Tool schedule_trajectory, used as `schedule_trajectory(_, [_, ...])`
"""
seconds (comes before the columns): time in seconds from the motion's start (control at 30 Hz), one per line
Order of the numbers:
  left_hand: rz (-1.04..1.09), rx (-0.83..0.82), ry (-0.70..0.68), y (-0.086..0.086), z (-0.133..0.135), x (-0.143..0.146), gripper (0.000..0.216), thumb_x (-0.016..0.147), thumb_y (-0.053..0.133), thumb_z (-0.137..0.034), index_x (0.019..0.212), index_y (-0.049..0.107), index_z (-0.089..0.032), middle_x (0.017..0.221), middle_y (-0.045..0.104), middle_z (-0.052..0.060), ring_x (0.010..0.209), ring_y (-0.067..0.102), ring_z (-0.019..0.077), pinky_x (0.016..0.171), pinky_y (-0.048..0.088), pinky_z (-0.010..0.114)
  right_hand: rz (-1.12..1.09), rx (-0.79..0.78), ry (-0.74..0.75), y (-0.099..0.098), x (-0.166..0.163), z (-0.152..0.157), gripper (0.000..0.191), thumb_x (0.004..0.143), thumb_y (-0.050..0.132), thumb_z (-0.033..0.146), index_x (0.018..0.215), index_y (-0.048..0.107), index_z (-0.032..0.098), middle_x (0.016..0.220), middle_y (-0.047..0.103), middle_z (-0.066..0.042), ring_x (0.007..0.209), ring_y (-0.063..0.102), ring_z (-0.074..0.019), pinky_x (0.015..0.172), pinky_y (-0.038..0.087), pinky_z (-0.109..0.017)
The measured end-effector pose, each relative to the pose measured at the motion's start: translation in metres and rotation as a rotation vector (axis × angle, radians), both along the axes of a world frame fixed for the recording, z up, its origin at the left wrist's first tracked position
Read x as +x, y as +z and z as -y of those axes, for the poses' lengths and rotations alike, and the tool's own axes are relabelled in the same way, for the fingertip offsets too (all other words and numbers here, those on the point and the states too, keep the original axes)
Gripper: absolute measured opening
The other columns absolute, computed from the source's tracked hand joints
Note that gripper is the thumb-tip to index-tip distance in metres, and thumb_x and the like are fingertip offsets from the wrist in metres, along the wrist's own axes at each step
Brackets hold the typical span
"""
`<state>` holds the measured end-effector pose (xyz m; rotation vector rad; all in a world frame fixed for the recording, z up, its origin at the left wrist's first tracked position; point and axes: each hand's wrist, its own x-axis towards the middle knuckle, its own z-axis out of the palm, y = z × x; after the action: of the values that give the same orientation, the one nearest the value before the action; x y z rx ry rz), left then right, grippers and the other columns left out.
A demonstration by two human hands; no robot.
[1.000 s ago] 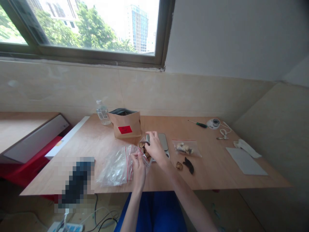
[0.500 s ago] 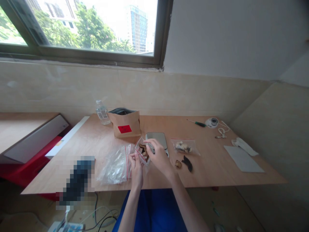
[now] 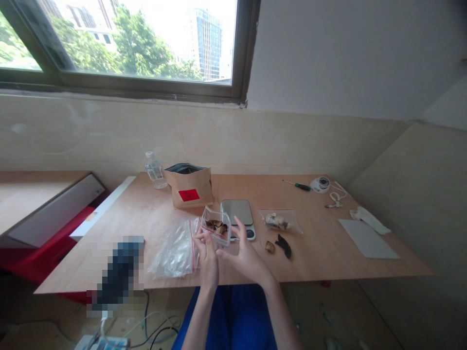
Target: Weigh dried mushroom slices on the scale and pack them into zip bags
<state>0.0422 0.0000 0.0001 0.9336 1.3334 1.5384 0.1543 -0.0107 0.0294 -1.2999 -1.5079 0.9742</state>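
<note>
- A light wooden table (image 3: 328,257) stands against a beige tiled wall, under a dark-framed window (image 3: 242,53) that shows trees and a tower block.
- At the table's near left edge, a pixelated dark patch (image 3: 116,272) hides whatever lies there.
- A crumpled heap of clear plastic bags with red zip strips (image 3: 175,253) lies just left of the hands. How many there are cannot be counted.
- Behind it stand a clear plastic water bottle (image 3: 155,170) and an open brown paper pouch with a red label (image 3: 189,187).
- The left hand (image 3: 208,257) pinches the left edge of a small clear plastic zip bag (image 3: 218,228). The bag is lifted above the table near its front edge and holds a few brown dried pieces, too small to identify.
- The right hand (image 3: 248,257) sits at the bag's right side with its fingers loosely spread. Whether it grips the bag cannot be told.
- Just behind the bag lies a flat grey digital scale (image 3: 237,211), its front edge partly covered by the right hand.
- To the right lie a flat clear bag of pale pieces (image 3: 279,221) and two loose dark pieces (image 3: 279,245).
- At the far right are a green-handled screwdriver (image 3: 297,185) and a grey rectangular sheet (image 3: 368,238).
</note>
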Motion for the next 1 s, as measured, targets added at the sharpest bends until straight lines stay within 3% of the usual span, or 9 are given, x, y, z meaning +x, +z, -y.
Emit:
schedule_trajectory(0.17, [0.006, 0.083, -0.094, 0.009, 0.004, 0.006, 0.027, 0.086, 0.045, -0.047, 0.092, 0.05, -0.021, 0.135, 0.043, 0.008, 0.129, 0.037, 0.0197, 0.103, 0.032, 0.032, -0.203, 0.064, -0.132, -0.007, -0.006, 0.0, 0.036, 0.088, 0.047, 0.039, 0.12, 0.052, 0.021, 0.121, 0.06, -0.01, 0.113, 0.056, -0.021, 0.096, 0.045, -0.037])
schedule_trajectory(0.27, [-0.017, 0.128, -0.042, 0.007, -0.002, 0.0, 0.028, 0.087, 0.046, -0.044, 0.105, 0.049, -0.022, 0.136, 0.042, 0.008, 0.131, 0.034, 0.0181, 0.107, 0.027, 0.034, -0.274, 0.071, -0.161, -0.002, -0.003, 0.0, 0.031, 0.089, 0.046, 0.041, 0.102, 0.063, 0.019, 0.108, 0.067, -0.008, 0.104, 0.061, -0.0214, 0.093, 0.047, -0.035])
schedule_trajectory(0.4, [0.051, 0.038, -0.019, -0.008, -0.017, -0.017, 0.045, 0.082, 0.053, -0.046, 0.119, 0.047, -0.023, 0.13, 0.048, 0.007, 0.123, 0.044, 0.0189, 0.102, 0.034, 0.033, -0.335, 0.064, -0.224, -0.005, 0.005, 0.004, 0.032, 0.086, 0.05, 0.045, 0.095, 0.065, 0.019, 0.098, 0.07, -0.008, 0.093, 0.065, -0.0214, 0.086, 0.051, -0.033])
schedule_trajectory(0.57, [0.114, 0.002, -0.211, -0.019, -0.022, -0.032, 0.036, 0.08, 0.055, -0.049, 0.087, 0.064, -0.015, 0.086, 0.064, 0.004, 0.087, 0.059, 0.0167, 0.08, 0.045, 0.027, -0.288, 0.036, -0.139, -0.013, 0.018, 0.009, 0.034, 0.086, 0.05, 0.048, 0.095, 0.066, 0.02, 0.097, 0.071, -0.007, 0.093, 0.065, -0.022, 0.085, 0.051, -0.034])
schedule_trajectory(0.67, [0.086, 0.051, -0.12, -0.015, -0.017, -0.033, 0.033, 0.078, 0.058, -0.047, 0.076, 0.065, -0.015, 0.072, 0.062, 0.001, 0.072, 0.056, 0.013, 0.069, 0.044, 0.023, -0.207, 0.045, -0.21, -0.012, 0.026, 0.011, 0.036, 0.086, 0.048, 0.05, 0.094, 0.067, 0.02, 0.095, 0.071, -0.008, 0.095, 0.065, -0.0233, 0.087, 0.05, -0.036])
schedule_trajectory(0.8, [0.05, 0.078, 0.0, -0.005, -0.013, -0.03, 0.033, 0.075, 0.062, -0.047, 0.078, 0.066, -0.015, 0.071, 0.062, 0.001, 0.068, 0.055, 0.013, 0.064, 0.043, 0.022, -0.234, 0.041, -0.294, -0.01, 0.031, 0.013, 0.034, 0.083, 0.052, 0.05, 0.087, 0.066, 0.019, 0.091, 0.072, -0.01, 0.092, 0.067, -0.0244, 0.084, 0.052, -0.037])
schedule_trajectory(1.0, [0.064, 0.073, -0.047, 0.007, -0.011, -0.029, 0.027, 0.071, 0.067, -0.042, 0.078, 0.066, -0.016, 0.07, 0.064, 0.001, 0.067, 0.057, 0.0121, 0.062, 0.044, 0.021, -0.335, 0.028, -0.453, -0.011, 0.041, 0.011, 0.029, 0.071, 0.067, 0.046, 0.076, 0.065, 0.018, 0.08, 0.073, -0.008, 0.08, 0.069, -0.0242, 0.076, 0.054, -0.035])
